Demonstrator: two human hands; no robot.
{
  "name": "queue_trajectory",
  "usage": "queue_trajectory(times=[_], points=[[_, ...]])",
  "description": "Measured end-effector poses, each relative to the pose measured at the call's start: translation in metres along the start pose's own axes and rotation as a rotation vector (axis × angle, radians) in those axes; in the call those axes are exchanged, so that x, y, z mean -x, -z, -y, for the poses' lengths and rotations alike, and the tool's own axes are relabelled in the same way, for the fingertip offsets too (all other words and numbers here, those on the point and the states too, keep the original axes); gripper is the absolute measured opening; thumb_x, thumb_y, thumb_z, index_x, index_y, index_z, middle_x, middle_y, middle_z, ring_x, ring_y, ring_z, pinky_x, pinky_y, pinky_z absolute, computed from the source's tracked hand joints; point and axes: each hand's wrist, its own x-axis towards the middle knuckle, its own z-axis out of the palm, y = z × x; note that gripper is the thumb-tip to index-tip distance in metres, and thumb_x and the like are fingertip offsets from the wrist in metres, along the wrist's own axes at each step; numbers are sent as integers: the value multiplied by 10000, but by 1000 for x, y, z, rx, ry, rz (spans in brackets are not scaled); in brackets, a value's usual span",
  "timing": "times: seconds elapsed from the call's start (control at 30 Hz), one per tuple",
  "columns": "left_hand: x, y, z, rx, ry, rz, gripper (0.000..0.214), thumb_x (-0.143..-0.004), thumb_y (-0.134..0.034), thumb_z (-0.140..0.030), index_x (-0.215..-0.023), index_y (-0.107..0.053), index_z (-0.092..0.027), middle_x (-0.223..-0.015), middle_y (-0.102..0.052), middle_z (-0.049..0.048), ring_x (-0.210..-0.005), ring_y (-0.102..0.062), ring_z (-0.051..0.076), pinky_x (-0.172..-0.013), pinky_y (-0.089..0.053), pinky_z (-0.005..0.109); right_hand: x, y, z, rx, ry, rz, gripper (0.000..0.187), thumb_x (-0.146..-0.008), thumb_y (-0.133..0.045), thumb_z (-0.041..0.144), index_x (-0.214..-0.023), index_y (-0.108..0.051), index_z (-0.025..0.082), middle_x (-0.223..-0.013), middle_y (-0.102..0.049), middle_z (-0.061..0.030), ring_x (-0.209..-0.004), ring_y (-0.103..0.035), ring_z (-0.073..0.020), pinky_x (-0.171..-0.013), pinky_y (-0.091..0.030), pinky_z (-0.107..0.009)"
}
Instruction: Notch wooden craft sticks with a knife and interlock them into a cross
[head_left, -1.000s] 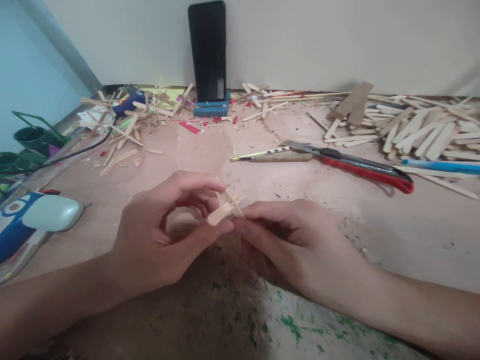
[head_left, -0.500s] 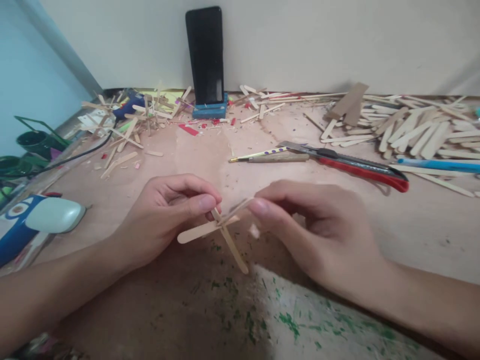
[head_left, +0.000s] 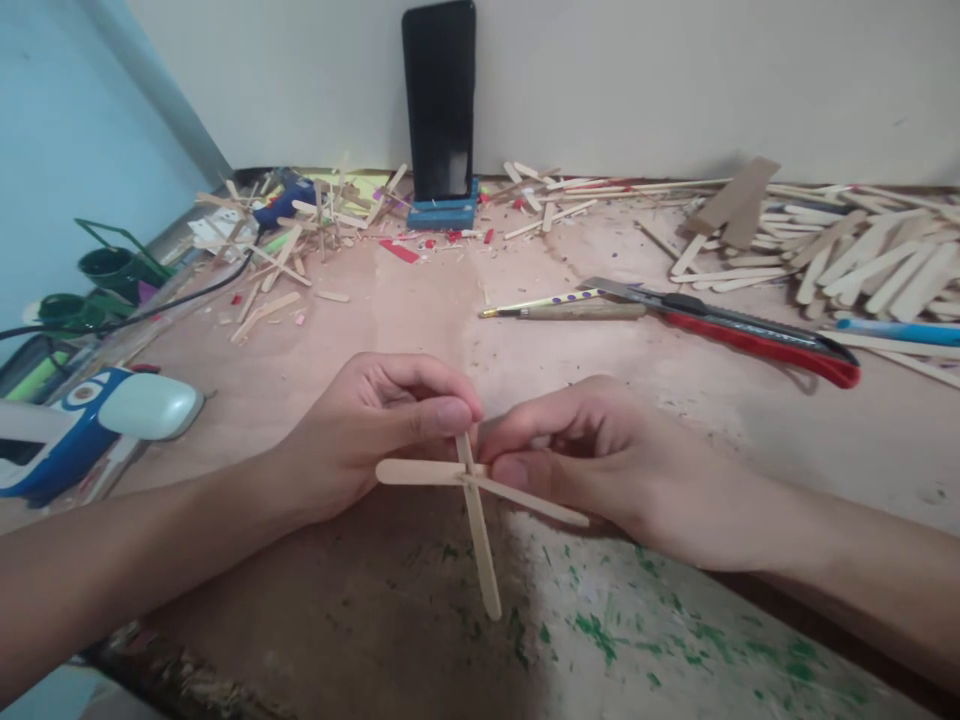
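Between my two hands, above the near part of the table, is a cross of wooden craft sticks [head_left: 480, 540], with sticks meeting at one middle joint. My left hand [head_left: 397, 430] pinches the upper end of the long upright stick between thumb and fingertips. With thumb and forefinger, my right hand [head_left: 577, 455] grips the cross just right of the joint. One rounded arm points left, another slants down to the right under my right thumb. My right fingertips hide part of the sticks near the joint.
Beyond my hands lie a red-and-black utility knife [head_left: 757, 335], a thin brush [head_left: 540, 303] and a wooden-handled tool [head_left: 581, 313]. Loose craft sticks [head_left: 885, 260] pile at back right. A phone [head_left: 440, 100] stands on a blue stand [head_left: 442, 212]. A mint-coloured case [head_left: 151, 406] sits at left.
The cross has turned, its lower arm now nearer upright. My right hand has shifted its grip inward, close to the joint. The view has swung slightly left.
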Motion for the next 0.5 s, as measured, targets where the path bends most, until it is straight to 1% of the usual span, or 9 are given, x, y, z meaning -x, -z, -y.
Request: queue_trajectory(times=[0.13,0.23,0.3,0.43,0.5], points=[[2,-3,-1,0,51,20,258,-822,-1088,-395,-826,-901,-217,-770,-823,22,-651,-757,114,-614,-638,159,1,-2,5,36,-2,33,292,-1063,-753,341,-815,-734,188,-624,-421,80,-546,-287,-75,-493,-176,-275],[3,-8,-1,-7,84,25,326,-757,-1122,-414,-791,-880,-197,-750,-808,24,-617,-733,118,-588,-624,176,1,-1,6,46,-1,56,274,-1025,-770,313,-780,-718,201,-623,-426,78,-553,-297,-80,-500,-175,-286],[3,-10,-2,-10,92,17,355,-734,-1132,-426,-788,-869,-193,-741,-802,23,-601,-718,122,-578,-616,193,0,0,5,40,0,67,288,-1022,-777,307,-764,-705,202,-619,-410,83,-545,-279,-77,-497,-161,-288],[1,-11,-3,-13,44,-8,338,-758,-1120,-409,-826,-861,-202,-735,-795,3,-617,-708,114,-594,-595,187,0,3,1,17,-2,80,342,-1028,-824,361,-771,-668,199,-633,-405,87,-562,-277,-79,-520,-171,-287],[0,-11,-2,-7,15,-16,333,-768,-1115,-401,-855,-858,-208,-721,-786,-14,-619,-714,113,-610,-597,190,0,4,-1,-10,-5,73,376,-1044,-820,400,-778,-638,206,-629,-420,91,-549,-281,-79,-521,-182,-290]])
